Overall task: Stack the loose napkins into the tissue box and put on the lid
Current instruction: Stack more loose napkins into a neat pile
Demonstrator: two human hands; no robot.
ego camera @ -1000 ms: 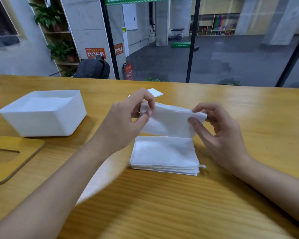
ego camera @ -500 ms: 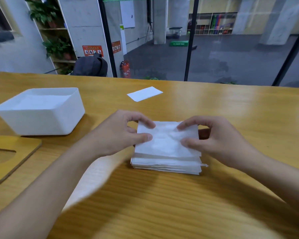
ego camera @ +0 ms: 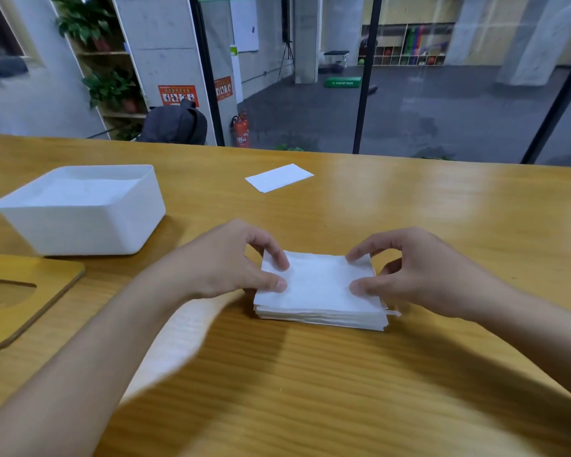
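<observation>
White folded paper napkins sit as a squared stack (ego camera: 320, 291) on the yellow wooden table (ego camera: 409, 209), dead centre in front of the person. Left hand (ego camera: 225, 262) and right hand (ego camera: 422, 272) bracket the stack from either side. On each hand the thumb and forefinger are curled, tips down on the top sheet near its side edges; the other fingers are tucked behind. Can't tell whether they pinch that sheet or just press it flat.

Step in hand, as I read it: gathering and squaring the loose sheets into one pile. Nothing visibly loaded into the box yet.

- White rectangular plastic tissue box (ego camera: 89, 229): open-topped, well to the left of the stack. Inside reads plain white; can't say if any napkins are in it.
- Flat wooden lid with an oval cutout (ego camera: 50, 275): lying on the table just in front of the box, off it.
- Single white napkin (ego camera: 279, 177): loose, flat, further back on the table, apart from the stack.
- Blurred white sheet (ego camera: 178, 338): under the left forearm, probably another napkin.

Next move calls for collecting those two strays onto the pile, then gripping the whole stack from both sides and carrying it left into the box. Edges at the bottom right are already fanning, so a firm, even squeeze is needed or sheets will slide. Lid goes on last.
</observation>
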